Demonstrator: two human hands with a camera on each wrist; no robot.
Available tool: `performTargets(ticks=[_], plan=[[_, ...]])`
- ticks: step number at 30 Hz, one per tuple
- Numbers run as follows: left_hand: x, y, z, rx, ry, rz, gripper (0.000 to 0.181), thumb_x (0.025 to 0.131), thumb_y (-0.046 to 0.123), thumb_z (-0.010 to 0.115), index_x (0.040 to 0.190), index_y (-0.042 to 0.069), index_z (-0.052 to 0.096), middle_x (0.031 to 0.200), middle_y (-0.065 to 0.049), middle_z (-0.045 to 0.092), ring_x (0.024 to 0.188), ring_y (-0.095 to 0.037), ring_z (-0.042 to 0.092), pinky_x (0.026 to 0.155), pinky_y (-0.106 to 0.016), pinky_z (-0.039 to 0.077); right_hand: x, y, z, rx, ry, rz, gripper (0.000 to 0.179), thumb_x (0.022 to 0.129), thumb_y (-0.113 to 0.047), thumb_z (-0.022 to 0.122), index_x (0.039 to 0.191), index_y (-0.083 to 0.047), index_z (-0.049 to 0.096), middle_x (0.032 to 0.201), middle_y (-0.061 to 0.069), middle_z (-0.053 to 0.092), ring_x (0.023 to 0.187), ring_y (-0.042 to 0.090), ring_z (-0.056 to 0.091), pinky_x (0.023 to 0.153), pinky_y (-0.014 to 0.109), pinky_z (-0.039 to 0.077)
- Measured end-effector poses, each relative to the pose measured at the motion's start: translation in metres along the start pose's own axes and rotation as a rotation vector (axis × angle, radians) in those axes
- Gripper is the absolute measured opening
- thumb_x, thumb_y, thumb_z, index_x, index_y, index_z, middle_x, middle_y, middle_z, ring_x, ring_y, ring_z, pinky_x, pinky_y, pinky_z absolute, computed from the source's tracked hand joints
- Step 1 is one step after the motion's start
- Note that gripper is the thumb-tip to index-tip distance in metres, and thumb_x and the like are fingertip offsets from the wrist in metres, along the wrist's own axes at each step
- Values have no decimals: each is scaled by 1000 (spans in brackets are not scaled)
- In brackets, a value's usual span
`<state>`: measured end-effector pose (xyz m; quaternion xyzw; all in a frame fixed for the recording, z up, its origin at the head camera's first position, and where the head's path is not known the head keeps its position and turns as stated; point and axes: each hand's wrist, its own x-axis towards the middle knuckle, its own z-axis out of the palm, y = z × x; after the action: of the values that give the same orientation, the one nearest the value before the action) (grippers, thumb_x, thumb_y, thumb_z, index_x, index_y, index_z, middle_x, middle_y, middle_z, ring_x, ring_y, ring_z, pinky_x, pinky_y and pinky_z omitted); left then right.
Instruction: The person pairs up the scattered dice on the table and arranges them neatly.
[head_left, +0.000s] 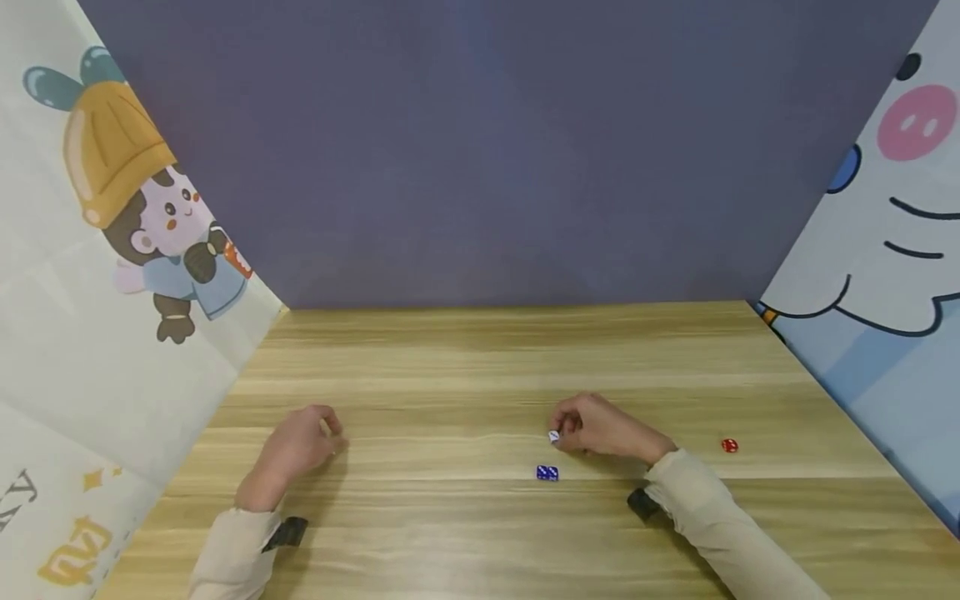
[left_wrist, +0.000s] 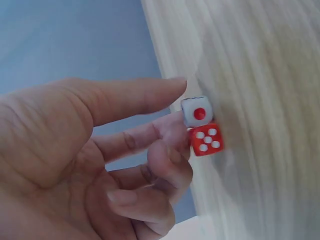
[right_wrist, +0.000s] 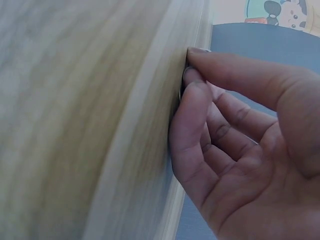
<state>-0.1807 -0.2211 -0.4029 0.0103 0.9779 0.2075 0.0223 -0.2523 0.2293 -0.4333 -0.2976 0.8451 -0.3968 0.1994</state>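
On the wooden table, my right hand (head_left: 603, 429) pinches a white die (head_left: 553, 436) at its thumb and fingertips. In the right wrist view the right hand (right_wrist: 240, 135) is low against the tabletop, its fingers bent and the die almost wholly hidden. Two blue dice (head_left: 547, 473) lie side by side just nearer than that hand. My left hand (head_left: 300, 446) hovers low at the left, fingers loosely bent. Beyond its fingertips, in the left wrist view, a white die (left_wrist: 198, 112) with a red dot touches a red die (left_wrist: 207, 140); the head view does not show this pair clearly.
Another red die (head_left: 730, 446) lies to the right of my right forearm. A dark grey panel (head_left: 495, 158) rises at the table's far edge. Printed cartoon sheets flank the left (head_left: 67, 333) and right (head_left: 847, 250) sides of the wooden table (head_left: 450, 542).
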Motion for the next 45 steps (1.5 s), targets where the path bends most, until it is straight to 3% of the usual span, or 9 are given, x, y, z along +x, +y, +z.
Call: performTargets(ticks=[12, 23, 33, 41, 45], plan=[[-7, 1, -3, 56, 1, -37, 17, 78, 13, 76, 79, 6, 61, 73, -4, 60, 64, -21, 51, 56, -37, 43, 2, 1, 1, -3, 2, 0, 9, 90, -10, 74, 98, -10, 71, 74, 4, 63, 58, 14, 57, 49, 29, 50], [-7, -5, -3, 52, -27, -5, 14, 73, 6, 79, 77, 9, 65, 85, -5, 62, 68, -20, 51, 61, -38, 45, 3, 5, 1, 1, -5, -1, 9, 90, -13, 74, 99, -12, 71, 74, 2, 63, 57, 13, 56, 48, 29, 50], [-6, -1, 0, 57, -4, 10, 14, 80, 7, 77, 74, 11, 65, 74, -1, 61, 62, -19, 48, 55, -34, 41, 1, 4, 1, -3, 5, -1, 11, 90, -12, 74, 101, -11, 71, 75, 2, 63, 58, 14, 57, 49, 30, 51], [-5, 2, 3, -15, -19, 6, 13, 82, 7, 77, 77, 8, 66, 66, 0, 58, 56, -16, 45, 50, -31, 38, -1, 1, 0, -9, 6, -3, 10, 91, -12, 73, 100, -10, 71, 74, 4, 64, 56, 18, 59, 48, 32, 51], [-4, 9, 8, -53, -27, 37, 12, 83, 8, 77, 78, 7, 66, 65, 1, 59, 55, -14, 47, 50, -30, 40, -1, -1, 0, -6, 6, -4, 10, 91, -12, 73, 101, -9, 71, 75, 4, 64, 57, 17, 59, 48, 31, 51]])
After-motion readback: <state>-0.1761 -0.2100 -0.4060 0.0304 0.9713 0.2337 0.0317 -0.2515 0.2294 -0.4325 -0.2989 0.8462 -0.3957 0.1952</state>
